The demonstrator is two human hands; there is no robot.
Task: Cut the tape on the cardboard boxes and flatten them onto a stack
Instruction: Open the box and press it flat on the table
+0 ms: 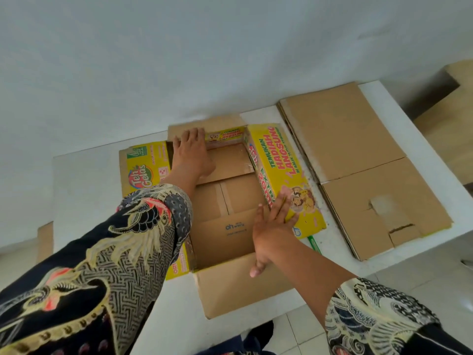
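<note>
Both hands spread flat, left on far wall, right on right flap of opened yellow box, mid-bench, still unflattened; right of box, flat cardboard stack already lies done.

Matt brown cardboard stack beside a glossy yellow-printed cardboard box on a smooth white table.

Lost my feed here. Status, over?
Left hand flat on far flap, right hand flat on right flap. Box open, not flattened. Stack to its right. Nothing blocking.
</note>
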